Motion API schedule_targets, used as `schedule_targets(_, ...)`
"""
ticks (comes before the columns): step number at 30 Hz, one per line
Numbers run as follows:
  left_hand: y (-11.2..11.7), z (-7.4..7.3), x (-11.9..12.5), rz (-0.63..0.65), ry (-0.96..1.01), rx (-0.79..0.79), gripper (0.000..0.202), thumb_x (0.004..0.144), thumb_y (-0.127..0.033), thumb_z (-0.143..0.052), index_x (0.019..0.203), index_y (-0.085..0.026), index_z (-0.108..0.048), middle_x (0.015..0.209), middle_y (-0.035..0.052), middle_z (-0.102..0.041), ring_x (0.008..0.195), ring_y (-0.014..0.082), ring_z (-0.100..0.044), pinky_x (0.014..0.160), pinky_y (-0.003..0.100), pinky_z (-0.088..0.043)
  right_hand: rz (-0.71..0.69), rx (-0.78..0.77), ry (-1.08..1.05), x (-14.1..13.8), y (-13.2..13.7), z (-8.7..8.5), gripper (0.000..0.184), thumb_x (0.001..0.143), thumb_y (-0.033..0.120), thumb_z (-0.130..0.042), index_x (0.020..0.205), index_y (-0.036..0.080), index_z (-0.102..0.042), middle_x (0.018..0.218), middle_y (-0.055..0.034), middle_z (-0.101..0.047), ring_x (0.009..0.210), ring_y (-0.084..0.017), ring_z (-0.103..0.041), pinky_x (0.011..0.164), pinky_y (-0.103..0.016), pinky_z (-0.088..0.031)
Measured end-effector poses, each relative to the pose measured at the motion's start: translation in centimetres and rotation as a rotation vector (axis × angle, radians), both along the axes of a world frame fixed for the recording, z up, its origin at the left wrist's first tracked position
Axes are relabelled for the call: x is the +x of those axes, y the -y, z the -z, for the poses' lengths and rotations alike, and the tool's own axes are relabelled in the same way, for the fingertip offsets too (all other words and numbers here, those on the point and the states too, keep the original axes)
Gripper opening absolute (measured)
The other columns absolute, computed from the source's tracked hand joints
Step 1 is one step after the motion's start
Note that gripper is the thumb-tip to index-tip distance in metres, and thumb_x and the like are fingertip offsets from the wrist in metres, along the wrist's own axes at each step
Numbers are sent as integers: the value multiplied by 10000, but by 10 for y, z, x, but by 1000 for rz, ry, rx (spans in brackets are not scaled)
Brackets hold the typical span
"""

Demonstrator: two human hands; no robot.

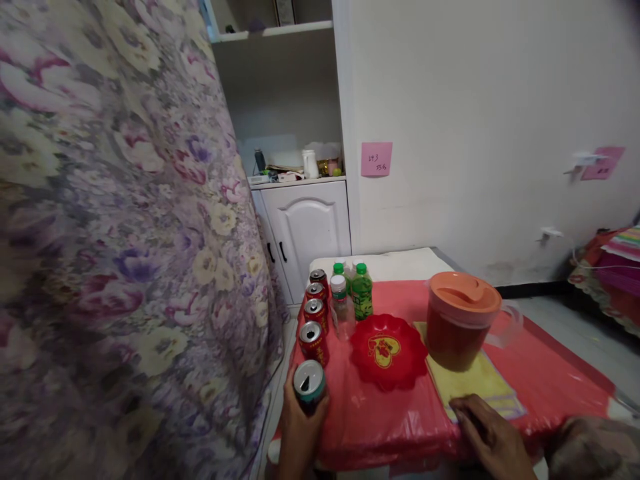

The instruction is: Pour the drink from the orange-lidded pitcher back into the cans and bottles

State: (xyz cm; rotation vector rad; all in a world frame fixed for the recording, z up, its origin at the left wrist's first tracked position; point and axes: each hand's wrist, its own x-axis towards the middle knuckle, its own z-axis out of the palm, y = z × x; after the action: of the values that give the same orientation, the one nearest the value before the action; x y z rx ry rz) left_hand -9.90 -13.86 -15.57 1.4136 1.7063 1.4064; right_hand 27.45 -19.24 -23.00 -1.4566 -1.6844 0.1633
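At the table's left edge, my left hand is wrapped round a teal drink can with an opened top. Beyond it, several red drink cans stand upright in a row. My right hand is at the near edge of a folded yellow cloth, its thumb and fingers curled together on the cloth's corner. On the far part of that cloth stands a pitcher with an orange lid and a clear handle. A red scalloped plate with a yellow print lies between the hands.
A clear bottle with a white cap and green-capped bottles stand behind the plate. Red plastic sheeting covers the table. A floral curtain hangs close on the left; a white cabinet stands behind.
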Motion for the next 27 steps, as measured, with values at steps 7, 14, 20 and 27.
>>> schedule_targets(7, -2, 1, -2, -41, -19, -65, 836, 657, -488, -727, 1354, -154, -407, 1325, 180, -581, 1278, 374, -547, 1090, 517, -414, -11, 24, 14, -4, 0, -10, 208, 944, 348, -515, 968, 234, -688, 917, -77, -752, 854, -218, -741, 754, -297, -601)
schedule_targets(14, -1, -5, 6, -67, -40, -61, 785, 654, -496, -739, 1305, -168, -447, 1262, 166, -621, 1174, 362, -616, 1011, 508, -478, -1, 20, 11, -7, -1, -16, 206, 942, 333, -512, 929, 237, -694, 900, -67, -753, 844, -213, -741, 748, -292, -600)
schedule_targets(20, 4, -13, 26, 5, -89, -20, 670, 633, -367, -735, 1232, -162, -517, 1243, 155, -643, 1177, 351, -614, 1035, 490, -465, 1, 11, -11, -6, -1, -12, 209, 939, 351, -520, 938, 236, -694, 908, -67, -752, 854, -217, -739, 757, -296, -598)
schedule_targets(27, 6, -17, 35, 61, -160, 73, 563, 634, -284, -732, 1160, -172, -563, 1153, 128, -652, 1109, 341, -617, 1001, 495, -476, -10, -25, -46, -8, 3, -16, 200, 945, 352, -521, 950, 237, -684, 916, -70, -744, 867, -223, -727, 763, -305, -586)
